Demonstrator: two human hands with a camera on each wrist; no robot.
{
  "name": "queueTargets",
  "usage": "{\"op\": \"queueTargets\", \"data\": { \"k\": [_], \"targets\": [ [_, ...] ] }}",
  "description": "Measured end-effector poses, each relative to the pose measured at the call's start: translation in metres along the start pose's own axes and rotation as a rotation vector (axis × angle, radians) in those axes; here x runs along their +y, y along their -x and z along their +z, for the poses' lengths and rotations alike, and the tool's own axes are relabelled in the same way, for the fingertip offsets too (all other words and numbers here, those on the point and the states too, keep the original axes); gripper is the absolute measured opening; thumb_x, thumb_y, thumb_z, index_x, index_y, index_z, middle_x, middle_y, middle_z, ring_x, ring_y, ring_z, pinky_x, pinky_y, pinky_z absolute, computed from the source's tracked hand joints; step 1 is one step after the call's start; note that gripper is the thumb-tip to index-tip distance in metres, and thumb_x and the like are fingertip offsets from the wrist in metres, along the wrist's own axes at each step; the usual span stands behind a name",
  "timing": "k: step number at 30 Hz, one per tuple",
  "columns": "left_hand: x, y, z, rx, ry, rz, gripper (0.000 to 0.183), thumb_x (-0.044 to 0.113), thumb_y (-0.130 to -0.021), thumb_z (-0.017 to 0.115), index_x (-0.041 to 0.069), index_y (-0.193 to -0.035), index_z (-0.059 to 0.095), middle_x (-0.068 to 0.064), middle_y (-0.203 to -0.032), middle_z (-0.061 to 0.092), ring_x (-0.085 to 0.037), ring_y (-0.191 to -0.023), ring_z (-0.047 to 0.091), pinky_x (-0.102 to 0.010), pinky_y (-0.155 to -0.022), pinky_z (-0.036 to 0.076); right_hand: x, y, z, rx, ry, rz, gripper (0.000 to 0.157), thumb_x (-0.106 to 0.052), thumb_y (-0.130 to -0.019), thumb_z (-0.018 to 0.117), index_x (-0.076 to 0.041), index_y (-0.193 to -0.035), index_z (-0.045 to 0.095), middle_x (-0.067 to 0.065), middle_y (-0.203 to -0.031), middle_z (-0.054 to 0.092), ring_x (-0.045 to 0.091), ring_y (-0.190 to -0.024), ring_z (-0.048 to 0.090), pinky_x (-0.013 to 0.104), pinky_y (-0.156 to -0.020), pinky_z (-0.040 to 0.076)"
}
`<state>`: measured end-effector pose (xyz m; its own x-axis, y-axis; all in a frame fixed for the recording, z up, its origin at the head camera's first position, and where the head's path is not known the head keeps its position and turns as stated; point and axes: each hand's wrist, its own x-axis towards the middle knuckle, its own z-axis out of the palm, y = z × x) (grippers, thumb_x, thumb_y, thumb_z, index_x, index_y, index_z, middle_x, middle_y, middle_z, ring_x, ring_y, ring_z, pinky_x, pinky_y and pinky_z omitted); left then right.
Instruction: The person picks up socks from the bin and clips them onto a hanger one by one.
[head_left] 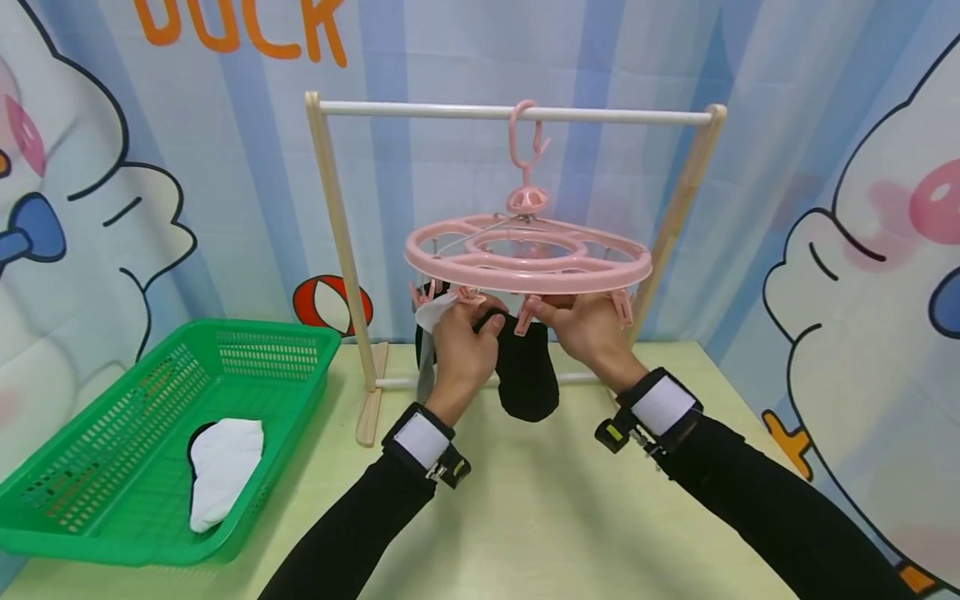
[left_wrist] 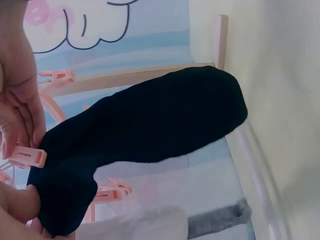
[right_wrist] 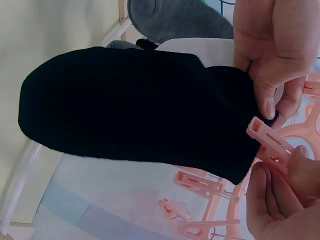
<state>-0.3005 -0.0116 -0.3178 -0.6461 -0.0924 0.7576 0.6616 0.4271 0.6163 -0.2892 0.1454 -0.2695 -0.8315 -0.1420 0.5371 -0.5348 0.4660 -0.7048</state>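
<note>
A black sock [head_left: 528, 375] hangs below the front rim of a round pink clip hanger [head_left: 525, 279]. My left hand [head_left: 463, 350] pinches the sock's upper edge between thumb and fingers. On the other side, my right hand [head_left: 588, 329] grips a pink clothespin [right_wrist: 272, 140] that overlaps the sock's cuff. In the left wrist view the clothespin's end lies over the black cloth, and the left thumb [left_wrist: 22, 202] presses the cloth just below it. Grey-and-white socks [right_wrist: 180, 22] hang from the hanger beside my left hand.
The hanger's hook hangs on the white bar [head_left: 450, 110] of a wooden rack [head_left: 341, 242]. At the left stands a green basket [head_left: 292, 417] with a white and black sock [head_left: 228, 467] in it. Other pink clips [head_left: 622, 306] dangle round the rim. A cartoon-printed curtain [head_left: 247, 208] closes off the back.
</note>
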Motion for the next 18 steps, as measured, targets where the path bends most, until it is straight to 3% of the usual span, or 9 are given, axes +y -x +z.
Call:
{"op": "queueTargets", "data": {
  "k": [5, 8, 18],
  "targets": [
    [0.0004, -0.003, 0.0005, 0.015, 0.089, -0.073, 0.012, -0.01, -0.084, 0.068, 0.002, -0.087, 0.07, -0.009, -0.086, 0.071, -0.017, -0.085, 0.067, -0.042, -0.077, 0.054, 0.0003, 0.0001, 0.0004, -0.043, -0.023, 0.038, 0.022, -0.011, -0.092, 0.069, -0.001, -0.111, 0.065, 0.013, -0.091, 0.073, 0.017, -0.096, 0.066, 0.043, -0.089, 0.049],
    [-0.0006, -0.0048, 0.0006, 0.013, 0.135, -0.102, 0.012, -0.011, -0.084, 0.067, 0.0, -0.088, 0.07, -0.011, -0.086, 0.07, -0.017, -0.083, 0.067, -0.04, -0.075, 0.055, -0.0002, 0.0005, 0.001, -0.049, -0.029, 0.059, 0.028, -0.013, -0.091, 0.07, -0.002, -0.116, 0.062, 0.013, -0.099, 0.072, 0.017, -0.099, 0.065, 0.044, -0.087, 0.052],
    [0.0029, -0.0096, -0.0016, -0.009, 0.145, -0.066, 0.011, -0.011, -0.084, 0.068, -0.001, -0.089, 0.071, -0.011, -0.087, 0.071, -0.016, -0.09, 0.066, -0.04, -0.083, 0.054, -0.0023, -0.0028, -0.0004, -0.05, -0.019, 0.046, 0.022, -0.01, -0.092, 0.069, 0.0, -0.112, 0.064, 0.013, -0.092, 0.072, 0.018, -0.09, 0.067, 0.041, -0.078, 0.052]
  ]
}}
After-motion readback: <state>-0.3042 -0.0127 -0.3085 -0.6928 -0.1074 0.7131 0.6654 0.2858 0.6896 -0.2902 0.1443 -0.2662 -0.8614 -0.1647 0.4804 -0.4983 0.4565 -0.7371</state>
